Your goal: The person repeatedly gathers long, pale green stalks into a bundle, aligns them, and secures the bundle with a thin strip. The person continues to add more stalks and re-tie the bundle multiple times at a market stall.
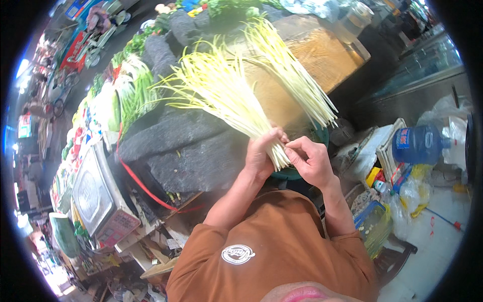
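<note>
A thick bunch of yellow garlic chives [230, 94] is gripped near its pale stalk ends by my left hand [262, 153]. Its leaves fan up and away to the left, over a dark grey cloth. My right hand [310, 160] is at the cut ends, thumb and forefinger pinched against the side of the bunch; what exactly lies between those fingertips is too small to tell. A second bunch of yellow chives [294, 71] rests on a wooden board [324, 56], its white ends over the near edge. Below my hands, a green basin [322, 136] is partly hidden.
Dark cloth [188, 154] covers the stall to the left, with a red ribbon [139, 181] hanging over it. Beyond are a weighing scale [92, 188], a winter melon [64, 234] and green vegetables [132, 87]. Rightwards sit a blue water jug [417, 145] and plastic bags [400, 211]. A clear jar [353, 22] stands behind.
</note>
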A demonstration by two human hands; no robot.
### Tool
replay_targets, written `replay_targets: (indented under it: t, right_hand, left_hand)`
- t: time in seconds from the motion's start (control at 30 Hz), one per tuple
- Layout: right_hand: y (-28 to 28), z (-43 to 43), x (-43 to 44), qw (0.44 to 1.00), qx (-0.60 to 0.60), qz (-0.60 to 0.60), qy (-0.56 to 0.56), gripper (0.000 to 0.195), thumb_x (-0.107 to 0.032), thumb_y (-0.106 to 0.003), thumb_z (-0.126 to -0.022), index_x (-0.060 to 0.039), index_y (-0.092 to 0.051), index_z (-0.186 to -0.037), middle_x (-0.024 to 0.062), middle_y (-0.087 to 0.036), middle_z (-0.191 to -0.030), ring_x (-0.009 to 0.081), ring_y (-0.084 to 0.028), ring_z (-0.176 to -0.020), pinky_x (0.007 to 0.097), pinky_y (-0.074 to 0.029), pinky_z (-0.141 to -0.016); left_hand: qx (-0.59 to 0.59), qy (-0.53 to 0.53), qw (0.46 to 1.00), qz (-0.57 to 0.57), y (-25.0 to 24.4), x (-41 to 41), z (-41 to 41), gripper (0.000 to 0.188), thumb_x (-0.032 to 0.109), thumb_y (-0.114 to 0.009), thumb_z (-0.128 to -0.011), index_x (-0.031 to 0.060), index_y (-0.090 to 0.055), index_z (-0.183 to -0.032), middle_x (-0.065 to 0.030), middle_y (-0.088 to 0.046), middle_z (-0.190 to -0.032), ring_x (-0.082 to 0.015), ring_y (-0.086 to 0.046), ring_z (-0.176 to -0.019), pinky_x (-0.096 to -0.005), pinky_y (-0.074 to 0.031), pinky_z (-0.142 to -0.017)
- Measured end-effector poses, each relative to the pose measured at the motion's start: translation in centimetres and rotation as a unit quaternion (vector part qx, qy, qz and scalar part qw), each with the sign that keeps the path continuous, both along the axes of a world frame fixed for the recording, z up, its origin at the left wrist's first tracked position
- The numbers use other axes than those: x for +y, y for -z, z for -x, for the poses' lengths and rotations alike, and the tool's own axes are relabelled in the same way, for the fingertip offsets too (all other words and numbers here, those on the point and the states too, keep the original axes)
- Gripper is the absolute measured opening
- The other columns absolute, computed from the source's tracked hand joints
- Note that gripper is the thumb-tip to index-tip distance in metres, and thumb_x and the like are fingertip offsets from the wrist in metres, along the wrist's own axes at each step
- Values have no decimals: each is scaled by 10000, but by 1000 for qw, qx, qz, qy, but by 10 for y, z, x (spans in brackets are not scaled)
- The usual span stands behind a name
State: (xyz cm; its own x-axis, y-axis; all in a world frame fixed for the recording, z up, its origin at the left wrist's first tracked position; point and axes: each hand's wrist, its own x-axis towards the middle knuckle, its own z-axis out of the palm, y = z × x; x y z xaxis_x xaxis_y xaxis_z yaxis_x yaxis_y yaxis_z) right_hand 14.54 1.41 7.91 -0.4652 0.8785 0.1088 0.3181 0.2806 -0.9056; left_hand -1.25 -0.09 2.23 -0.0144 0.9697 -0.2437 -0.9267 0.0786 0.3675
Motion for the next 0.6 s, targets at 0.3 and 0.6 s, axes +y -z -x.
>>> replay_targets:
  t: [0.3, 0.6]
  right_hand:
    - [-5, -29, 65, 968, -112, -169, 149, 132, -136, -715, -947, -10, -682, -965, 111, -663, -840, 261, -658, -730, 363, -529, -657]
    - [31, -56, 104, 912, -232, -271, 200, 94, -147, -721, -893, -63, -684, -913, 110, -673, -922, 316, -655, -907, 430, -526, -802]
  left_hand:
    - [-20, 18, 999, -31, 3, 2, 0, 306, 146, -689, -922, 95, -517, -1169, -22, -534, -897, -158, -529, -826, -359, -486, -843]
    - [-29, 18, 999, -21, 0, 1, 0, 286, 137, -677, -919, 97, -516, -1152, -28, -537, -896, -161, -531, -821, -357, -481, -838]
